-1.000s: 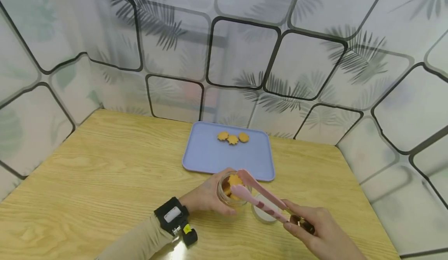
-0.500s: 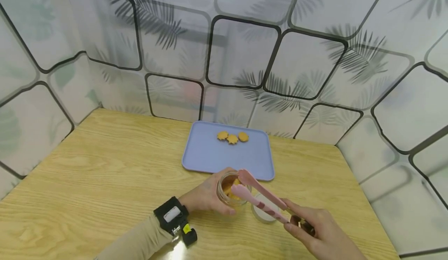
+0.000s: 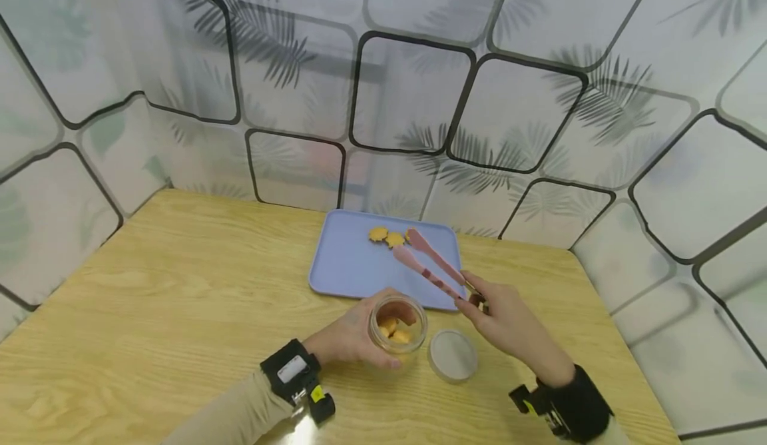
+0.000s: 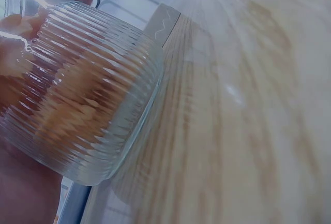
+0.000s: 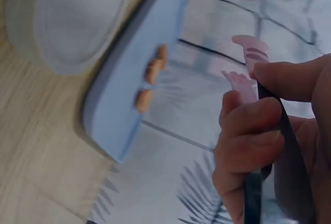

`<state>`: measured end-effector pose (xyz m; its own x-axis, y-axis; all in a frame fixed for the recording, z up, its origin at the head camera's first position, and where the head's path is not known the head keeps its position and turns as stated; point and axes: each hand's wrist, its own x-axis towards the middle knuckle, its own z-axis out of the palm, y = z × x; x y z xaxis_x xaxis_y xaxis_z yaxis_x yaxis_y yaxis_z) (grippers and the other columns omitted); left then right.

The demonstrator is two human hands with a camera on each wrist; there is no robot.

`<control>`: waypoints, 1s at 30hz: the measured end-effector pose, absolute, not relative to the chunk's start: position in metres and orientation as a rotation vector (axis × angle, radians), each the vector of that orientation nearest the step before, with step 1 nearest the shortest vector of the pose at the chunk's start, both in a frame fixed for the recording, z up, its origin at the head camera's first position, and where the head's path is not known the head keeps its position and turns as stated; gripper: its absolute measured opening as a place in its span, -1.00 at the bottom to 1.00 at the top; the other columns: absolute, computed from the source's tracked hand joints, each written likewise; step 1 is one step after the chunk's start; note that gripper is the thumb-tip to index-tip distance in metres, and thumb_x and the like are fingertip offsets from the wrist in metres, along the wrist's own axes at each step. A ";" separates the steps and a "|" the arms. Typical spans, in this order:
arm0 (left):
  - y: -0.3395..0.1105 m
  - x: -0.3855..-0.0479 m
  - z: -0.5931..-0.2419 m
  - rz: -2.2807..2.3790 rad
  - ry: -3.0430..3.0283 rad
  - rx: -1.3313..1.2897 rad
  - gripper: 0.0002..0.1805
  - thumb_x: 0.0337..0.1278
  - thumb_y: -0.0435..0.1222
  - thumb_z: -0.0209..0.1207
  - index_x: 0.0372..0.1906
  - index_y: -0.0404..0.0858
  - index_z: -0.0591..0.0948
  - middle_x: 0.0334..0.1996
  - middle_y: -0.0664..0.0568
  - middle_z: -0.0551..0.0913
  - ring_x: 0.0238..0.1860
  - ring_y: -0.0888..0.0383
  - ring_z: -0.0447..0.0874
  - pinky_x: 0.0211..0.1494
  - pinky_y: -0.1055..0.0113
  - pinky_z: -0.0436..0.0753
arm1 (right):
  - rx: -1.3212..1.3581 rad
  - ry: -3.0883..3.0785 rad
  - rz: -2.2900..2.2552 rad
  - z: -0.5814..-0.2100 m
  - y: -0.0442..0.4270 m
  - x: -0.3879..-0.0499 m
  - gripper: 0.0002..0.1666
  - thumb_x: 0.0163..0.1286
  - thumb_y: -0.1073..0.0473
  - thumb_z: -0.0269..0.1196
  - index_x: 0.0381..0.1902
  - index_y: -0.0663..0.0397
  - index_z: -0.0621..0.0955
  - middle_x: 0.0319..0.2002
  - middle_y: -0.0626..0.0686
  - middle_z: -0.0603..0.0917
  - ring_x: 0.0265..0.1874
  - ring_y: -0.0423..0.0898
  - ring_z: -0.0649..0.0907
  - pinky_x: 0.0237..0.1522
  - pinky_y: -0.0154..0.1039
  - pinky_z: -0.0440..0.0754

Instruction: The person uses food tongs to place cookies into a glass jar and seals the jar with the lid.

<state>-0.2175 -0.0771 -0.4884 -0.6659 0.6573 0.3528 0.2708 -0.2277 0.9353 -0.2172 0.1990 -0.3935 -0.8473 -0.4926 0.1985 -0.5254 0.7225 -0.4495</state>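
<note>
A ribbed clear glass jar (image 3: 398,352) stands on the table, its mouth facing up, and my left hand (image 3: 355,336) grips it from the left side. Several orange-brown biscuits (image 4: 77,100) lie inside the jar. My right hand (image 3: 503,315) holds a pair of pink-tipped tongs (image 3: 440,263) by the dark handles, seen close in the right wrist view. The tongs' tips are apart above the blue tray (image 3: 353,272), and I see nothing between them. Three biscuits (image 3: 378,234) lie near the tray's far edge; in the head view the tongs partly hide the rightmost one.
A round whitish lid (image 3: 453,356) lies on the wooden table (image 3: 198,298), just right of the jar. Behind the tray rises a patterned curtain (image 3: 413,92), which also runs along both sides of the table.
My right hand has carried the tongs from over the jar's mouth up and away to above the tray. The biscuits inside the jar have shifted lower. My left hand stays on the jar.
</note>
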 end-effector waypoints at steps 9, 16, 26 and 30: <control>-0.076 -0.216 -0.490 1.985 1.720 1.072 -0.13 -0.16 -0.27 0.57 0.34 -0.24 0.41 0.18 -0.35 0.53 0.22 0.05 0.54 0.40 0.27 0.49 | 0.746 -2.982 0.595 -0.426 0.160 -0.289 -0.55 0.44 0.18 0.24 0.20 0.31 0.57 -0.57 -0.02 0.60 -0.61 -0.18 0.50 -0.54 -0.27 0.44; -0.078 -0.218 -0.489 1.983 1.752 1.100 -0.13 -0.19 -0.24 0.57 0.33 -0.23 0.42 0.17 -0.32 0.56 0.22 0.03 0.55 0.42 0.16 0.49 | 0.741 -3.000 0.660 -0.433 0.147 -0.303 -0.61 0.44 0.14 0.22 0.13 0.23 0.61 -0.55 -0.01 0.60 -0.60 -0.15 0.51 -0.56 -0.26 0.41; -0.080 -0.218 -0.489 1.978 1.748 1.104 -0.12 -0.17 -0.24 0.56 0.34 -0.24 0.40 0.17 -0.29 0.56 0.23 -0.02 0.55 0.42 0.18 0.50 | 0.686 -3.047 0.557 -0.433 0.131 -0.310 -0.45 0.47 0.12 0.19 0.33 0.27 0.51 -0.27 0.19 0.76 -0.38 -0.02 0.71 -0.29 -0.05 0.65; -0.079 -0.218 -0.489 1.978 1.749 1.109 -0.10 -0.20 -0.30 0.55 0.35 -0.25 0.39 0.18 -0.32 0.55 0.22 0.04 0.55 0.41 0.25 0.49 | 0.699 -3.024 0.518 -0.437 0.127 -0.312 -0.54 0.47 0.14 0.18 0.23 0.24 0.58 -0.33 0.15 0.73 -0.44 -0.04 0.63 -0.33 -0.10 0.56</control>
<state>-0.2178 -0.0788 -0.4890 -0.6675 0.6535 0.3568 0.2743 -0.2297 0.9338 -0.3117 0.1273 -0.4369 -0.9013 -0.4277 0.0682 -0.4260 0.8472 -0.3175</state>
